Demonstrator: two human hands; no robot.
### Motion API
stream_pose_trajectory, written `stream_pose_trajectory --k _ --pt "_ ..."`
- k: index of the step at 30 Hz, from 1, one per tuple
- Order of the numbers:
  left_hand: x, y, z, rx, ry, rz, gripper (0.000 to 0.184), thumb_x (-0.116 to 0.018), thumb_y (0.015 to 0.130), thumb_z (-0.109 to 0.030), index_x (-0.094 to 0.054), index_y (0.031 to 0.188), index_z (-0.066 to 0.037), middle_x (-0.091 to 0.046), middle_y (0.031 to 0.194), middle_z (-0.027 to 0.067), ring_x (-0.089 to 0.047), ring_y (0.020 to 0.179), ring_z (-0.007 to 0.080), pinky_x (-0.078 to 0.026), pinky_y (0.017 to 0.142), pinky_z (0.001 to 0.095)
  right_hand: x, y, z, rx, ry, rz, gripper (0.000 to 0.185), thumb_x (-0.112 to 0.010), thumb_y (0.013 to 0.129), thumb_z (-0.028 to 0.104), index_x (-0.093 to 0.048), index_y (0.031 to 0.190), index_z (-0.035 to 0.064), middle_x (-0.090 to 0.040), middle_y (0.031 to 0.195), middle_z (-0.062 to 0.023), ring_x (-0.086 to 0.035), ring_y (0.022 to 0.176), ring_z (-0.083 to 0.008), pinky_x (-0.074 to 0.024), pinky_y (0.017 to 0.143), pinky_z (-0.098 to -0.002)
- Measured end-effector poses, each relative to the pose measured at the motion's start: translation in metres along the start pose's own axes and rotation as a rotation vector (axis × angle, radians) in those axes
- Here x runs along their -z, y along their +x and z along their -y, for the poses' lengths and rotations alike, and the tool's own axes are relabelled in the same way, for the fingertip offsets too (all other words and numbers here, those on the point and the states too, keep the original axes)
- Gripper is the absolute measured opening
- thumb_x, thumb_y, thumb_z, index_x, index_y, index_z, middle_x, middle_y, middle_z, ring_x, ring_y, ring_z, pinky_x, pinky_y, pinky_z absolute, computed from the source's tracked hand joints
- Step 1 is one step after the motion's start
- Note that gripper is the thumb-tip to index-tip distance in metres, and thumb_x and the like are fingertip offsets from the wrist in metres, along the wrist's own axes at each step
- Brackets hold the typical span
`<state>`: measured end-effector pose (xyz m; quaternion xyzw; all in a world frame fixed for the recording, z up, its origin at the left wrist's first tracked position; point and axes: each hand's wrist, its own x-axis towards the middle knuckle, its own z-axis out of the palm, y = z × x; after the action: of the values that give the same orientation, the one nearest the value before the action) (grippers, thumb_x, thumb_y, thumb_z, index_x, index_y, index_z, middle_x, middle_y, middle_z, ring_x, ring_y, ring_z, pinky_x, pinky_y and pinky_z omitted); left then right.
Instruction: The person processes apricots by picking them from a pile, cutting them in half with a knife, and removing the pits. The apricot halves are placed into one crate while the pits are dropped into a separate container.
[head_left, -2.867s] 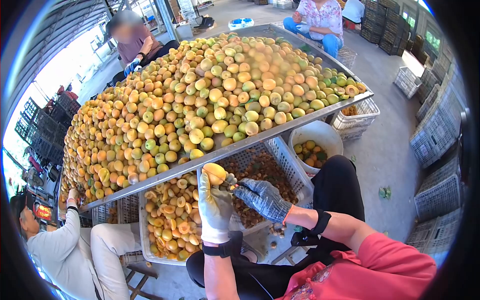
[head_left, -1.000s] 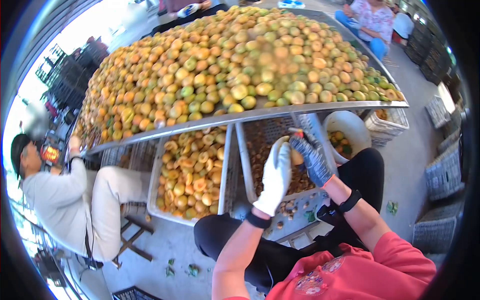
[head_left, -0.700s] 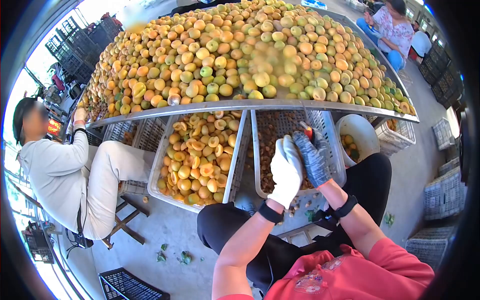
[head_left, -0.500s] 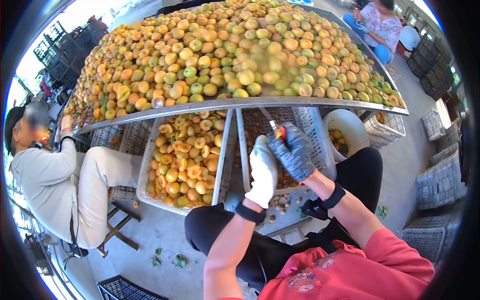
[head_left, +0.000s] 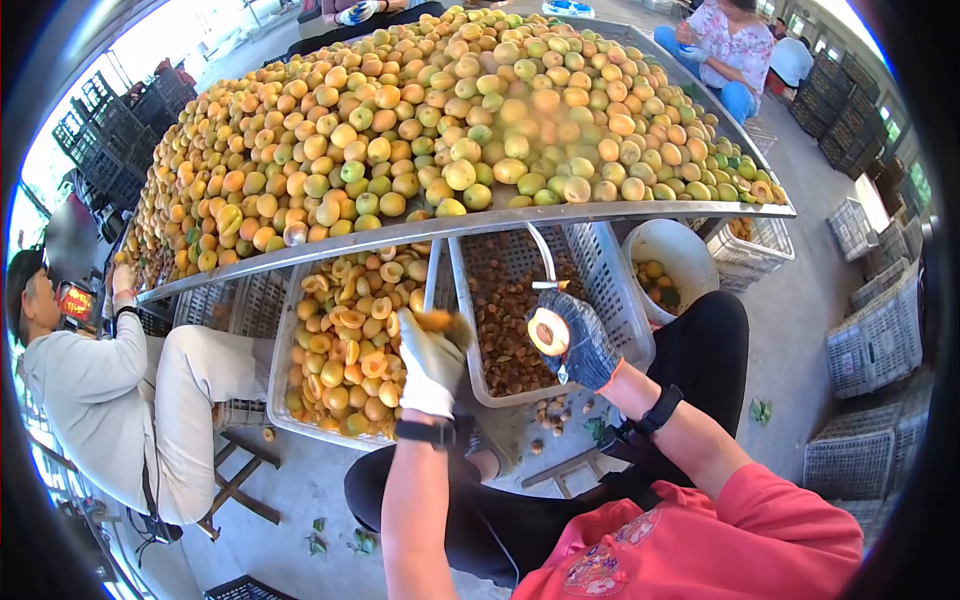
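My left hand [head_left: 432, 365], in a white glove, is closed on a blurred orange piece of fruit [head_left: 436, 322] at the right edge of the crate of halved apricots [head_left: 345, 365]. My right hand [head_left: 580, 340], in a grey glove, holds an apricot half [head_left: 548, 332] with its cut face and brown pit showing. A tool with a curved metal blade [head_left: 543, 252] sticks up from the same hand. Beneath and behind that hand is a crate of brown pits [head_left: 622, 290]. Whole apricots [head_left: 400, 130] are heaped on the metal-edged table [head_left: 480, 224].
A co-worker [head_left: 90, 370] sits at the left, reaching to the table. Another person [head_left: 730, 50] sits beyond its far right side. A white bucket [head_left: 700, 250] with fruit stands right of the pit crate. Stacked crates [head_left: 875, 330] line the right side; a wooden stool [head_left: 240, 480] is lower left.
My hands have moved apart: the left went left to the halves crate with a piece of fruit, while the right stays over the pits, its apricot half now visible. The view has shifted slightly.
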<state>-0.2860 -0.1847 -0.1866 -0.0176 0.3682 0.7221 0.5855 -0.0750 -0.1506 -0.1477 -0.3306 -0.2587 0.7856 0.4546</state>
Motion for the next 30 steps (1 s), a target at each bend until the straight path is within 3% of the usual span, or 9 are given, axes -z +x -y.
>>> stream_pose_trajectory --k 2,5,8,10,12,14,16,22,30 --pt "-0.023 0.005 -0.029 -0.072 -0.051 0.161 0.075 -0.046 0.091 -0.056 -0.028 0.138 0.000 -0.033 0.135 0.0317 -0.043 0.120 0.0398 -0.038 0.101 0.0502 0.009 -0.002 -0.007 -0.031 -0.008 -0.006 0.018 -0.065 0.088 0.026 -0.066 0.095 0.0090 -0.065 0.083 0.0001 -0.062 0.071 -0.0090 -0.0502 0.062 -0.0236" --pt "-0.030 0.016 -0.035 -0.063 0.048 -0.028 0.098 -0.053 0.088 -0.056 0.006 0.149 -0.008 -0.006 0.149 0.0342 -0.011 0.141 0.0423 -0.019 0.112 0.0536 0.008 -0.008 -0.006 -0.017 -0.069 -0.033 0.019 -0.066 0.088 0.026 -0.066 0.095 0.0080 -0.064 0.082 0.0008 -0.061 0.071 -0.0086 -0.0500 0.062 -0.0237" --pt "-0.043 -0.009 -0.004 -0.081 0.482 0.184 0.084 -0.057 0.089 -0.048 -0.016 0.147 -0.003 -0.027 0.143 0.0305 -0.033 0.132 0.0406 -0.034 0.105 0.0505 0.004 -0.004 0.005 0.019 -0.170 -0.036 0.022 -0.065 0.089 0.024 -0.066 0.100 0.0059 -0.064 0.084 0.0009 -0.061 0.074 -0.0077 -0.0497 0.065 -0.0236" --pt "-0.076 -0.044 0.012 0.037 0.586 0.268 0.063 -0.053 0.094 -0.041 -0.039 0.138 0.002 -0.049 0.128 0.0169 -0.051 0.114 0.0243 -0.044 0.096 0.0382 -0.006 0.001 0.010 0.144 -0.192 -0.003 0.023 -0.063 0.090 0.021 -0.065 0.106 0.0045 -0.064 0.088 0.0002 -0.060 0.077 -0.0077 -0.0486 0.068 -0.0227" --pt "-0.081 -0.059 0.027 0.047 0.587 0.556 0.050 -0.050 0.097 -0.028 -0.041 0.137 0.002 -0.052 0.126 0.0124 -0.050 0.114 0.0178 -0.043 0.096 0.0313 -0.018 0.006 0.013 0.261 -0.403 -0.044 0.023 -0.062 0.091 0.022 -0.065 0.105 0.0039 -0.065 0.087 -0.0026 -0.060 0.077 -0.0102 -0.0466 0.069 -0.0235" --pt "-0.092 -0.068 0.035 -0.288 0.805 0.503 0.039 -0.051 0.097 -0.018 -0.048 0.130 0.003 -0.059 0.115 0.0081 -0.054 0.104 0.0130 -0.043 0.090 0.0252 -0.017 0.016 0.012 0.569 -0.875 -0.143 0.022 -0.064 0.089 0.025 -0.064 0.094 0.0045 -0.064 0.078 -0.0069 -0.058 0.071 -0.0135 -0.0457 0.065 -0.0290" --pt "-0.095 -0.071 0.023 -0.230 0.854 0.435 0.036 -0.053 0.096 -0.016 -0.051 0.126 0.003 -0.061 0.105 0.0063 -0.055 0.095 0.0103 -0.044 0.085 0.0227 -0.024 0.020 0.017 0.657 -1.086 -0.227 0.024 -0.065 0.087 0.028 -0.061 0.085 0.0045 -0.062 0.072 -0.0111 -0.058 0.066 -0.0176 -0.0440 0.062 -0.0338" --pt "-0.092 -0.060 0.017 0.064 0.372 0.413 0.032 -0.063 0.089 -0.028 -0.060 0.110 -0.004 -0.062 0.083 0.0010 -0.051 0.059 0.0080 -0.036 0.049 0.0200 -0.045 0.039 0.028 0.686 -0.785 -0.169 0.023 -0.065 0.087 0.025 -0.061 0.084 0.0034 -0.060 0.068 -0.0060 -0.054 0.063 -0.0170 -0.0435 0.062 -0.0324" --pt "-0.097 -0.061 0.021 0.077 0.175 0.409 0.025 -0.047 0.093 -0.022 -0.057 0.104 -0.001 -0.062 0.089 0.0117 -0.062 0.069 0.0244 -0.049 0.058 0.0312 -0.072 0.002 0.086 0.196 0.317 0.053 0.013 -0.061 0.089 0.018 -0.052 0.085 0.0097 -0.049 0.059 -0.0014 -0.048 0.043 -0.0139 -0.0433 0.040 -0.0301"
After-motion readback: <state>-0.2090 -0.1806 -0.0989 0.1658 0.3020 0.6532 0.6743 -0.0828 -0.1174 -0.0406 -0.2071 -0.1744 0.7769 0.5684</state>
